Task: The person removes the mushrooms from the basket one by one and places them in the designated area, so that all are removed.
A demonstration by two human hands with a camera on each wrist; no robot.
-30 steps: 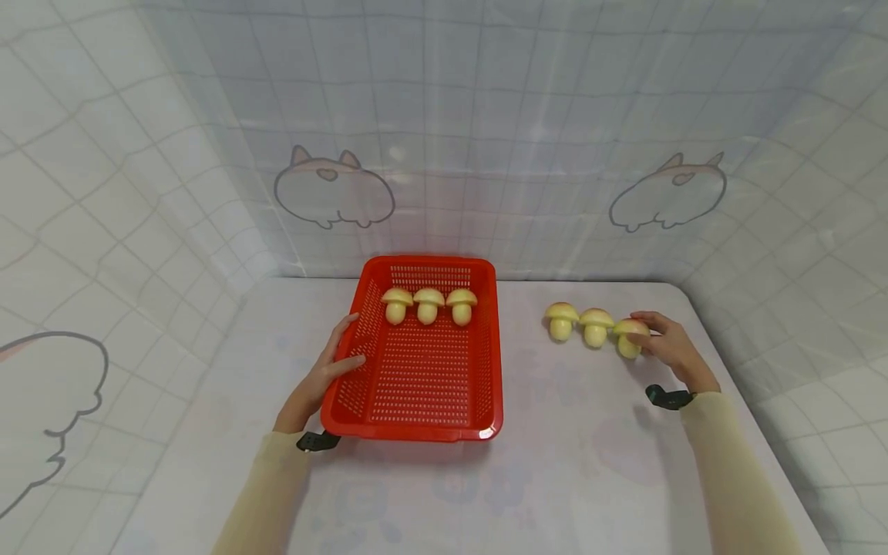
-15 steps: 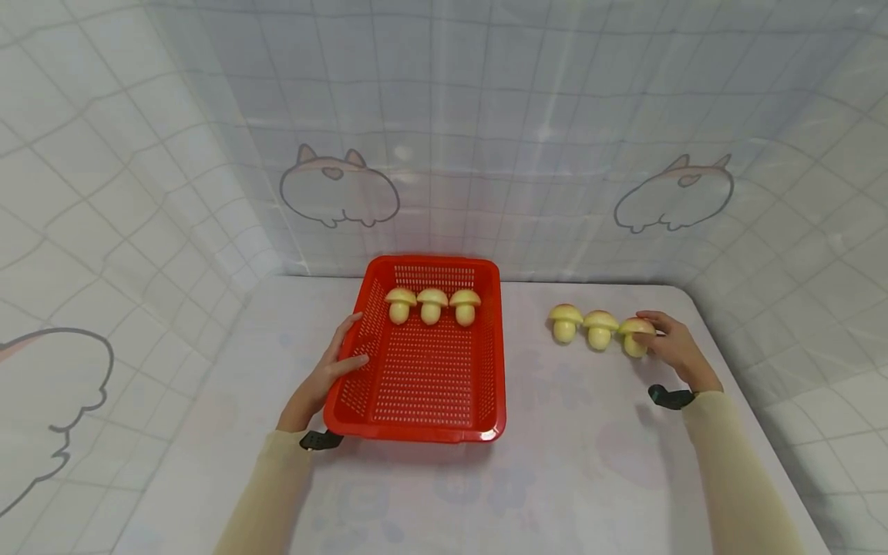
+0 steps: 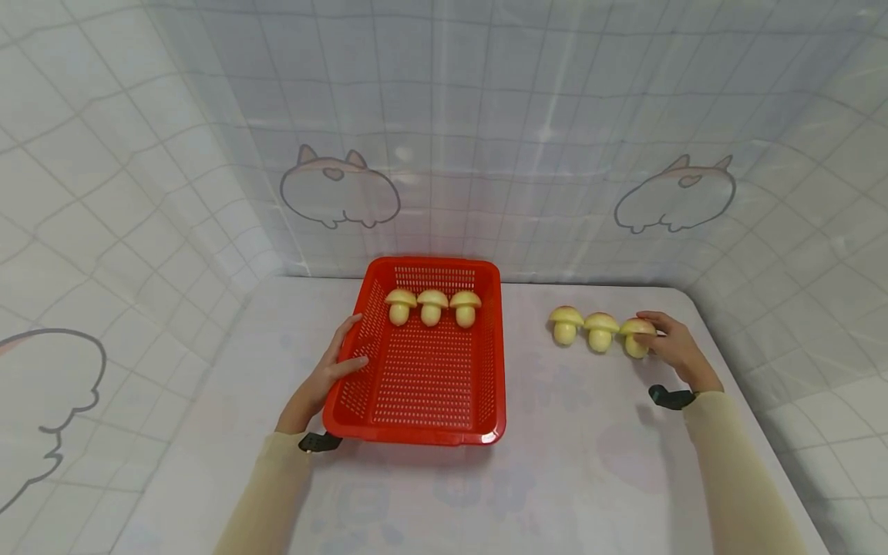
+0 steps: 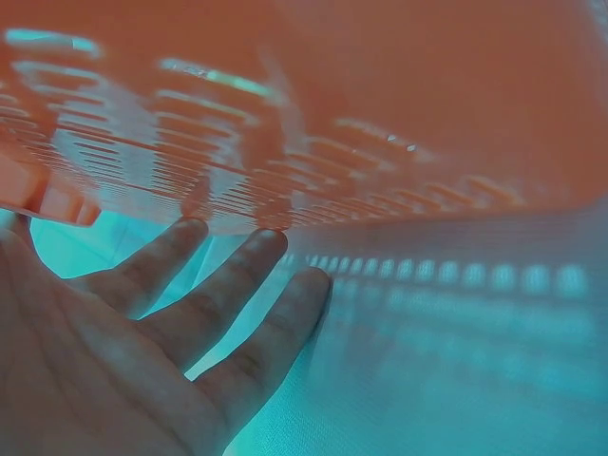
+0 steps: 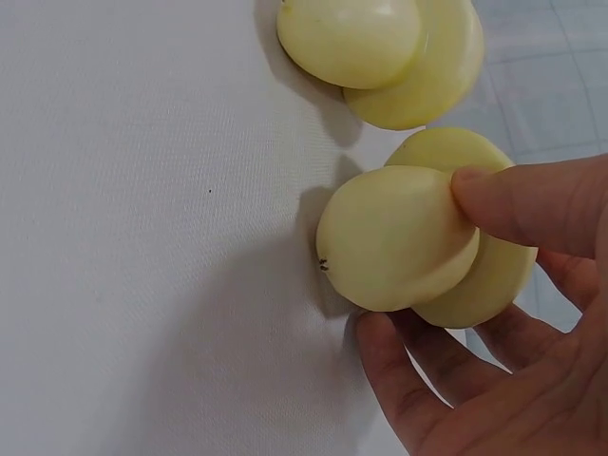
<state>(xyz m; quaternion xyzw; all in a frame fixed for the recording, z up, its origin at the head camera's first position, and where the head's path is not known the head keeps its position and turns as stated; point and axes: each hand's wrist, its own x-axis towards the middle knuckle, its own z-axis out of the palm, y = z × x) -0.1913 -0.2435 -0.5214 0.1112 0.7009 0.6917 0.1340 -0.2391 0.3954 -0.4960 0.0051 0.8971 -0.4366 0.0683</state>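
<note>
Basically nothing's moved, so no progress: my right hand (image 3: 671, 351) still pinches the end glossy pale-yellow mushroom shape (image 5: 394, 237), left hand (image 3: 323, 376) grips the red perforated plastic basket (image 3: 425, 381).

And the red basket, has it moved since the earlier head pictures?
No, not visibly, in any direction: the red basket keeps its place against the table's back edge. The slight shift of the whole view looks like the camera's.
</note>
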